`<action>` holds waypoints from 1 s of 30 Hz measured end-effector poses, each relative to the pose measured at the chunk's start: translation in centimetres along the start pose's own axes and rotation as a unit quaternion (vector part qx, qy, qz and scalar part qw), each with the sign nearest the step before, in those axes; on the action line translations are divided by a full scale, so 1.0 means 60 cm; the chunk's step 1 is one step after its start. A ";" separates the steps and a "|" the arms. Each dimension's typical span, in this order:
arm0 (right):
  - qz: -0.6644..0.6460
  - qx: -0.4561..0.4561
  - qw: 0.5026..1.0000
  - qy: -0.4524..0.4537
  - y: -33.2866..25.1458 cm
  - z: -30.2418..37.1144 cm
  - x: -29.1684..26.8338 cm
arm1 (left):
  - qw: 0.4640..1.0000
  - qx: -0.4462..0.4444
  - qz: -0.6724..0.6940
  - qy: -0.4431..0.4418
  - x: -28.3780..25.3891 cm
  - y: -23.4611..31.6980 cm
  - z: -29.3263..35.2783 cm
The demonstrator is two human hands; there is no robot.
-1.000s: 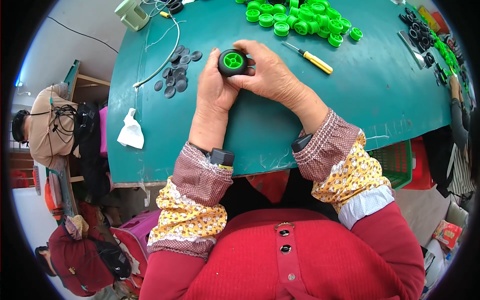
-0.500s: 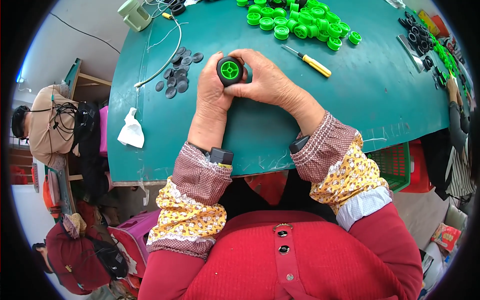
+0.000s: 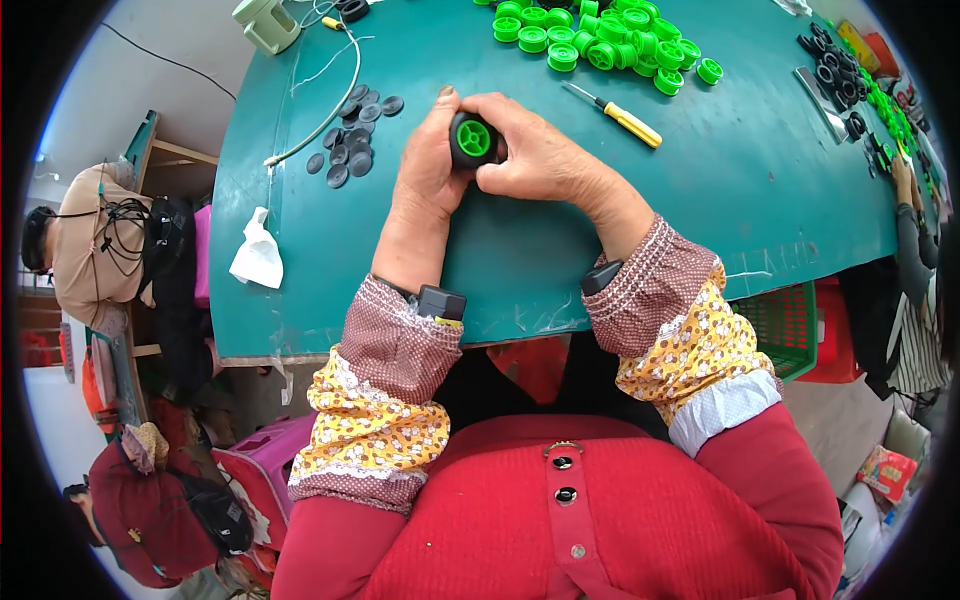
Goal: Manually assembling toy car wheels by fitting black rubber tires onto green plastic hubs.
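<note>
In the head view, with the screwdriver (image 3: 630, 122) as landmark, the wheel (image 3: 473, 139), a black tyre around a green spoked hub, is raised above the worktop (image 3: 740, 210), left of the screwdriver and slightly nearer the person, spoked face up. The left hand (image 3: 427, 155) has its grip closed around the wheel's left side. The right hand (image 3: 535, 150) curls round from the right, its grip closed on the wheel too, fingers at the far edge and thumb by the near one; how firmly it presses, I cannot tell. The screwdriver lies with its yellow handle toward the right and its shaft toward the left. Just beyond it spreads a heap of green hubs (image 3: 615, 45). Well to its left are black discs (image 3: 350, 137), and farther left and nearer the person, a crumpled white tissue (image 3: 258, 255). A pale mug (image 3: 268, 25) stands far left beyond it; black tyres (image 3: 835, 75) lie well to its right.
</note>
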State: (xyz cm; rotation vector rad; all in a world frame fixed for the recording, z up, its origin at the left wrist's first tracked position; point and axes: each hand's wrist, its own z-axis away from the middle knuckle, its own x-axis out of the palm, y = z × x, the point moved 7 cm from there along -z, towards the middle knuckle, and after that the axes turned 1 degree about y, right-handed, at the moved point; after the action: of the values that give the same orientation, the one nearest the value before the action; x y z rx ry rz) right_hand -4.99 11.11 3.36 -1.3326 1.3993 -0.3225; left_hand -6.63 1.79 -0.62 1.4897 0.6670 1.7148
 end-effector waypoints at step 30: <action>0.047 -0.017 0.994 0.095 -0.011 -0.003 -0.017 | 0.997 -0.059 0.037 -0.036 -0.043 0.010 -0.005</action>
State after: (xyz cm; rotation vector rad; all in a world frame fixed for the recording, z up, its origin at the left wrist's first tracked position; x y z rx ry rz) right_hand -5.08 11.64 4.45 -1.2864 1.6266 -0.3709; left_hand -6.96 -0.60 -1.73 1.5008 0.4702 1.7169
